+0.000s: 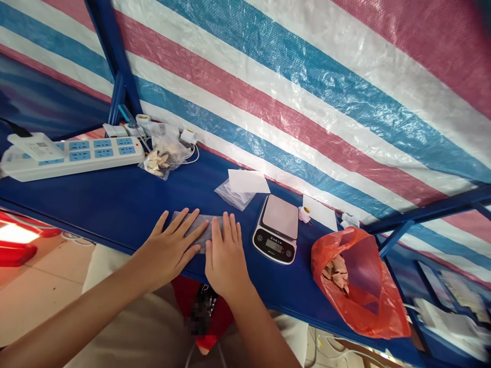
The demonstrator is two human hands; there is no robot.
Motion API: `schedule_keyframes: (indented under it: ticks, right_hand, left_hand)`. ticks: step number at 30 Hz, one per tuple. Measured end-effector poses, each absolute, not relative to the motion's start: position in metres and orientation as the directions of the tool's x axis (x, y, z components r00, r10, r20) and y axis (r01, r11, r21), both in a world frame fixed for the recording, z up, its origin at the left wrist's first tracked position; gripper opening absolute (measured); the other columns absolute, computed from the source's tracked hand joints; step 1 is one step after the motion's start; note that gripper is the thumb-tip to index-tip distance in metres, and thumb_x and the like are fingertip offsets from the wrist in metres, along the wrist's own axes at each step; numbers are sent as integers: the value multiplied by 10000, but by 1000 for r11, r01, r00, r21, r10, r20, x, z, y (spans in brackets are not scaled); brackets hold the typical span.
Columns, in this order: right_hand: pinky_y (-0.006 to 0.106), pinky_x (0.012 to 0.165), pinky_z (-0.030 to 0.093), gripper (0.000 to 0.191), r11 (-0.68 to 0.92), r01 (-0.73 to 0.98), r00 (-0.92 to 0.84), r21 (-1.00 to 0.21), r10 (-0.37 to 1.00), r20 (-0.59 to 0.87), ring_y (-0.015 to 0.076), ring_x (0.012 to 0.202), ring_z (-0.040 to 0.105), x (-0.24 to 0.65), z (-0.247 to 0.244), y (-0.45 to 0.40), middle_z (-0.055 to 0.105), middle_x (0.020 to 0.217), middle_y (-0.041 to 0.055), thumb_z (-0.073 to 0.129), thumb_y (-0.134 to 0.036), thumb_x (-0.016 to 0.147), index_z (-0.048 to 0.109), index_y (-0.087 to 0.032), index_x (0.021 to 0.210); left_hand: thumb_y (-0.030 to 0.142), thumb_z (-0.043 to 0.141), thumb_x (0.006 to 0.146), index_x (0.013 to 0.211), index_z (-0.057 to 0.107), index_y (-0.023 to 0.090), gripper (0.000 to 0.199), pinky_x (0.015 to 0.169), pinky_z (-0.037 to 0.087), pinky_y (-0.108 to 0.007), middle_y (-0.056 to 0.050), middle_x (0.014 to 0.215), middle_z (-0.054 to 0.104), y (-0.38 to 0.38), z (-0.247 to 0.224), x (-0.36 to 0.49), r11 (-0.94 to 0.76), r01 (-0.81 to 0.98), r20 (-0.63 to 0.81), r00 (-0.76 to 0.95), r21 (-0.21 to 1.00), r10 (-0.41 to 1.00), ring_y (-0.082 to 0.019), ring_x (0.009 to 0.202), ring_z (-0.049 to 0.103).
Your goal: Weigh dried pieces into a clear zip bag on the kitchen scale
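Observation:
A clear, flat plastic bag (199, 236) lies on the blue table near its front edge. My left hand (169, 250) rests palm down on the bag's left part, fingers spread. On its right part lies my right hand (227, 250), flat, with the fingers stretched out. Neither hand grips anything. Just right of my right hand stands a kitchen scale (276, 230) with a bare weighing plate and a small lit display, its digits too small to read. Behind the hands, more clear plastic bags (233, 196) lie partly under a white sheet of paper (249, 181).
An open red plastic bag (364, 286) holding brownish pieces stands at the right. A long power strip (76, 158) and a clear bag of pale pieces (161, 158) are at the left. A white plug (305, 214) lies beside the scale. A striped tarp (268, 102) hangs behind.

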State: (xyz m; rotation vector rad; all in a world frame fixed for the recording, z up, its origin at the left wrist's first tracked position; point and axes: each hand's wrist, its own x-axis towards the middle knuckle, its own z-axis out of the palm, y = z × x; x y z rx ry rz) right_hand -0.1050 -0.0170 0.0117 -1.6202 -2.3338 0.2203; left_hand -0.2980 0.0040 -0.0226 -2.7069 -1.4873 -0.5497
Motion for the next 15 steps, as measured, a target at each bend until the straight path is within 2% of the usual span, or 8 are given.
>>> schedule_keyframes:
  ticks: [2, 5, 10, 15]
  right_hand:
    - [561, 1318, 199, 568, 416, 868, -379, -272, 908, 178, 293, 1628, 100, -108, 14, -13, 229, 1732, 137, 296, -305, 1107, 369, -101, 1632]
    - [534, 1329, 169, 619, 452, 842, -430, -295, 892, 139, 261, 1621, 176, -112, 14, -8, 282, 1717, 119, 257, -425, 1121, 345, -95, 1638]
    - [566, 1321, 172, 807, 368, 866, -359, -338, 929, 93, 316, 1620, 155, -107, 9, -11, 202, 1725, 171, 266, -625, 1083, 319, -42, 1638]
    - [562, 1315, 199, 849, 342, 867, -338, -363, 938, 75, 343, 1617, 115, -103, 6, -14, 146, 1726, 200, 301, -655, 1067, 287, -37, 1649]
  left_hand:
    - [436, 362, 1055, 1593, 442, 356, 549, 1235, 264, -707, -57, 1695, 331, 4, -23, -297, -553, 815, 309, 489, 170, 816, -391, 1567, 324]
    - [394, 363, 1041, 1596, 441, 347, 562, 1233, 282, -699, -55, 1693, 341, 5, -25, -299, -564, 808, 312, 498, 170, 809, -390, 1567, 328]
    - [456, 402, 1037, 1656, 291, 362, 635, 1218, 281, -734, -56, 1702, 318, 5, -30, -312, -548, 818, 299, 487, 173, 821, -404, 1577, 297]
    - [555, 427, 1028, 1663, 284, 331, 688, 1213, 300, -731, -86, 1692, 337, 0, -30, -327, -542, 824, 301, 482, 163, 823, -410, 1548, 355]
